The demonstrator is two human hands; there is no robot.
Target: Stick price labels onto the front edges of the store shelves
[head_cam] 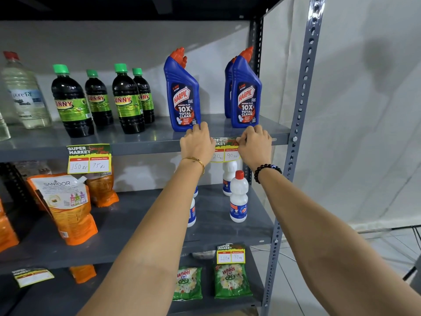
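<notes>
A yellow and green price label (225,149) sits against the front edge of the upper grey shelf (141,145), below the blue Harpic bottles (182,92). My left hand (197,142) covers its left end and my right hand (255,142) pinches its top right corner; both press it to the edge. Another price label (89,159) hangs from the same edge further left. A third label (230,254) is on the lower shelf's edge, and a fourth label (33,276) hangs tilted at the bottom left.
Green-capped dark bottles (73,103) and a clear bottle (25,94) stand on the upper shelf. White bottles (238,197) and orange pouches (66,208) fill the middle shelf. Green Wheel packets (231,281) lie at the bottom. A perforated grey upright (298,124) borders the right side.
</notes>
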